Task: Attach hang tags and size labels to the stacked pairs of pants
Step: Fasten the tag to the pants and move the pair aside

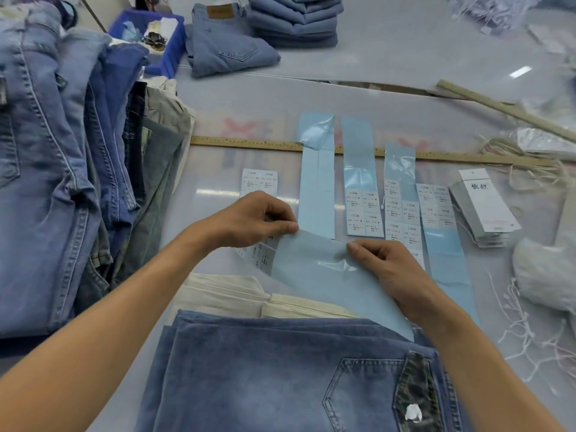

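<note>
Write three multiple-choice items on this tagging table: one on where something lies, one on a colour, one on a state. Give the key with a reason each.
1. Where does the stack of hang tags lie?
A. right of the label strips
B. inside the blue bin
C. on the near jeans

2. What colour is the backing sheet held in both hands?
A. yellow
B. light blue
C. red

3. How do the left hand and right hand hold the sheet?
A. one hand only
B. neither touches it
C. pinched, one at each side

Key: 1 A, the tags sit at the table's right, past the strips. 2 B, it is pale blue. 3 C, fingertips of both hands pinch its upper edge.
</note>
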Demonstrator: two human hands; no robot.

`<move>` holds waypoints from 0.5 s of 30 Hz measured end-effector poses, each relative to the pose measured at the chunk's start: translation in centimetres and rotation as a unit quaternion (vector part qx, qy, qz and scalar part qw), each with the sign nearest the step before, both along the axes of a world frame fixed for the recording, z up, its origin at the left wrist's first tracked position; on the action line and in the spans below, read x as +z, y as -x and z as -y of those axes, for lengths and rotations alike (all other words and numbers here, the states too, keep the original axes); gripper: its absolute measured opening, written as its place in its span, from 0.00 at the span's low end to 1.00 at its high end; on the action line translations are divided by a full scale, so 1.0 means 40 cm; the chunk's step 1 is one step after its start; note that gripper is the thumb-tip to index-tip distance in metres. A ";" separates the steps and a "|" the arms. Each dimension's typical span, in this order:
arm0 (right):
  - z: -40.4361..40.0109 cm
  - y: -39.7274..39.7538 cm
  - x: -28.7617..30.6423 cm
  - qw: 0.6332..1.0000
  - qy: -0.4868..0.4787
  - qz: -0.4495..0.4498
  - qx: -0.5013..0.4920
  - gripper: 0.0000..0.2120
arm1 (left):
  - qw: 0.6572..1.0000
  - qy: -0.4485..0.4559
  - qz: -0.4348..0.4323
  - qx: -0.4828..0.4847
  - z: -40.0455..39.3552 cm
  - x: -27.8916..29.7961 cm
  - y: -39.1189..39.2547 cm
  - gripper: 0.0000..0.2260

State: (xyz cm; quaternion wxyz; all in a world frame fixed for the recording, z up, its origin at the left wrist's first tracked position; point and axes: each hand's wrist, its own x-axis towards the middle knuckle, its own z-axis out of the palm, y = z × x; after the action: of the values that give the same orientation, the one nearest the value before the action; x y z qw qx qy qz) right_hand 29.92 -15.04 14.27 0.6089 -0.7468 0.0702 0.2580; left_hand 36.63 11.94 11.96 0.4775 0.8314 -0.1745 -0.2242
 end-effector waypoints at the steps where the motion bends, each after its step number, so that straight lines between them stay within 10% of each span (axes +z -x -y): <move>1: 0.004 -0.004 0.002 1.000 -0.010 -0.005 -0.005 0.21 | 1.000 0.005 -0.005 0.002 0.000 -0.001 -0.001 0.10; 15: 0.049 -0.036 -0.011 0.996 -0.038 -0.040 -0.072 0.16 | 0.995 0.074 -0.038 0.059 -0.024 -0.027 -0.007 0.10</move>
State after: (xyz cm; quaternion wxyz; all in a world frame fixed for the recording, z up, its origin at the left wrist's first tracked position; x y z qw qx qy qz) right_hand 31.36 -16.98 13.84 0.6504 -0.7055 0.1382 0.2454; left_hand 36.91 12.89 10.86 0.5567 0.7934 -0.1229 -0.2134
